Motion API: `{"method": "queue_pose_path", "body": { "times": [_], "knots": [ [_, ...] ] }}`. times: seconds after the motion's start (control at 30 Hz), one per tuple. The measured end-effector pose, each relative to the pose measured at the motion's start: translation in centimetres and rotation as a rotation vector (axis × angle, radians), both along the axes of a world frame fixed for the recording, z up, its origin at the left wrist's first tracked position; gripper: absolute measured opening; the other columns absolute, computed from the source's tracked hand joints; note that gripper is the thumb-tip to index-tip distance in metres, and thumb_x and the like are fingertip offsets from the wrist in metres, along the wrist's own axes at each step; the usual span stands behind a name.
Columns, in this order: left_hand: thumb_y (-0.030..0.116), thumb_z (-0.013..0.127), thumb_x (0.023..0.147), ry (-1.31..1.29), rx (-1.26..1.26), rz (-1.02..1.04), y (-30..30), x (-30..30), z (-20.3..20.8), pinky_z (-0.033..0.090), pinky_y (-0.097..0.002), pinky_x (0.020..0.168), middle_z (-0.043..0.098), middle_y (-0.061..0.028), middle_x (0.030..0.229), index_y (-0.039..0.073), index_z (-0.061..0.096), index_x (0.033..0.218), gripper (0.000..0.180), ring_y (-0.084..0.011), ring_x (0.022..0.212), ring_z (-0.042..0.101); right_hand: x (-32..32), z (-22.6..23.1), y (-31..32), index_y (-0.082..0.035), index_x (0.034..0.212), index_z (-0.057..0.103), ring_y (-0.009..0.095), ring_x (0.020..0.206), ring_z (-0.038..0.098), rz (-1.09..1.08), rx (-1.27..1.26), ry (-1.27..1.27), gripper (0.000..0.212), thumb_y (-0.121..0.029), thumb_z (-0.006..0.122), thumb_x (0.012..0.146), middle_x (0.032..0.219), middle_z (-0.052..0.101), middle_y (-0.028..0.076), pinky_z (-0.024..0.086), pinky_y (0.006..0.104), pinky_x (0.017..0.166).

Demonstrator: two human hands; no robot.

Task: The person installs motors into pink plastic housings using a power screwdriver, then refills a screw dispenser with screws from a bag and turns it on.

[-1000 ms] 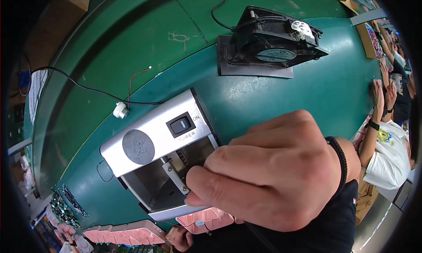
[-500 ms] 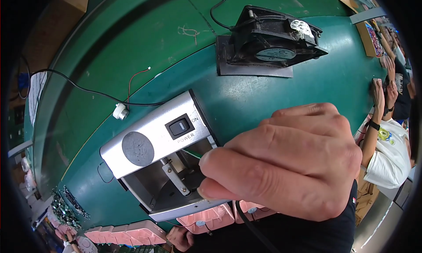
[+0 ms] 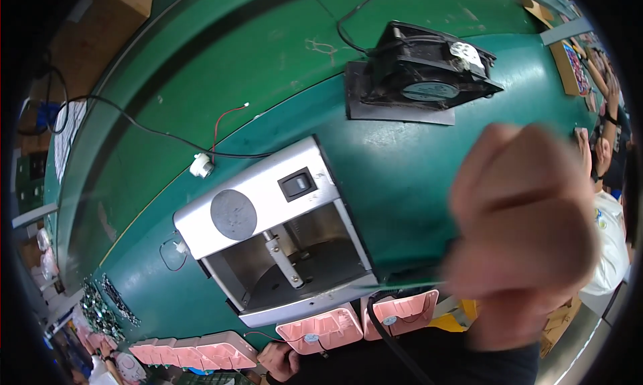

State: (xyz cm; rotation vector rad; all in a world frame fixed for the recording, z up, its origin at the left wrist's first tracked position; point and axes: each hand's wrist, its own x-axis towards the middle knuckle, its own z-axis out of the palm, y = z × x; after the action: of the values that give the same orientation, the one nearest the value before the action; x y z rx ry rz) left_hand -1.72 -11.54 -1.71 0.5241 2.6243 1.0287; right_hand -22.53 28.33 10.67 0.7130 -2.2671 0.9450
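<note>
My right hand (image 3: 526, 231) is raised close on the right, smeared by motion, its fingers curled. Beside it is a dark, thin, blurred thing that I cannot make out. To its left stands a silver tabletop machine (image 3: 251, 204) with a power switch (image 3: 297, 184), a round grey patch on top, and a metal arm (image 3: 284, 264) over a dark disc in its opening. My left hand (image 3: 278, 361) is low in the picture, fingers curled, beside the pink plastic shells (image 3: 319, 328); whatever it may hold is hidden.
A black fan (image 3: 429, 77) stands on a grey plate behind the machine. A white round part (image 3: 201, 165) with a red wire lies near a black cable (image 3: 134, 120). Small dark boards (image 3: 100, 311) are heaped at left. Other people (image 3: 606, 241) sit at right.
My right hand has moved right, away from the machine's opening, uncovering the metal arm and disc. The view has shifted slightly. My left hand stays by the pink shells.
</note>
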Motion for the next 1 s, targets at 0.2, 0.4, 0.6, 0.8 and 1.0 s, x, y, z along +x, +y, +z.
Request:
{"method": "queue_pose_path", "body": {
  "times": [0.2, 0.4, 0.6, 0.8, 1.0],
  "knots": [
    [0.009, 0.073, 0.074, -0.022, 0.005, -0.033, -0.5, 0.0, 0.1, 0.05, -0.0325, 0.062, 0.064, -0.0083, 0.074, 0.005, 0.067, 0.09, 0.018, -0.0265, 0.064, 0.061, -0.7, 0.6, 0.9, -0.008, 0.063, 0.048, 0.01, 0.039, 0.047, 0.107, 0.15, -0.027, 0.034, -0.023, 0.075, 0.077, 0.1, 0.071, 0.017, 0.035, 0.022, 0.035],
    [0.013, 0.066, 0.081, 0.011, -0.013, 0.023, 0.2, 0.2, 0.5, 0.048, -0.0354, 0.061, 0.065, -0.0142, 0.075, 0.002, 0.065, 0.085, 0.011, -0.0319, 0.063, 0.062, -1.0, 0.0, 1.4, -0.007, 0.062, 0.043, 0.008, 0.037, 0.046, 0.176, 0.304, -0.156, 0.041, -0.027, 0.07, 0.086, 0.109, 0.072, 0.021, 0.034, 0.0212, 0.033],
    [0.017, 0.068, 0.083, 0.036, 0.023, 0.055, 0.0, 0.6, -0.4, 0.048, -0.0354, 0.061, 0.065, -0.0134, 0.075, 0.002, 0.065, 0.082, 0.015, -0.0318, 0.063, 0.062, -1.0, -1.4, 2.1, -0.006, 0.063, 0.045, 0.007, 0.038, 0.048, 0.147, 0.204, -0.123, 0.044, -0.03, 0.064, 0.094, 0.105, 0.074, 0.019, 0.038, 0.0232, 0.034],
    [0.016, 0.069, 0.082, 0.026, 0.026, 0.066, 0.2, 0.6, 0.0, 0.048, -0.0354, 0.06, 0.065, -0.0126, 0.075, 0.003, 0.065, 0.082, 0.014, -0.0309, 0.062, 0.062, 0.9, -4.1, 4.9, -0.005, 0.078, 0.052, 0.012, 0.046, 0.056, 0.069, -0.145, -0.314, 0.031, -0.021, 0.049, 0.104, 0.084, 0.074, 0.015, 0.044, 0.0237, 0.043],
    [0.017, 0.075, 0.073, 0.043, -0.024, -0.038, -0.5, -0.2, -1.0, 0.045, -0.0338, 0.054, 0.06, -0.0058, 0.069, 0.01, 0.069, 0.082, 0.013, -0.0251, 0.059, 0.058, 3.7, -10.1, 7.2, -0.003, 0.08, 0.051, 0.01, 0.045, 0.052, -0.145, -0.293, -0.898, 0.034, -0.024, 0.045, 0.107, 0.062, 0.058, 0.004, 0.039, 0.0235, 0.043]
  ]
}}
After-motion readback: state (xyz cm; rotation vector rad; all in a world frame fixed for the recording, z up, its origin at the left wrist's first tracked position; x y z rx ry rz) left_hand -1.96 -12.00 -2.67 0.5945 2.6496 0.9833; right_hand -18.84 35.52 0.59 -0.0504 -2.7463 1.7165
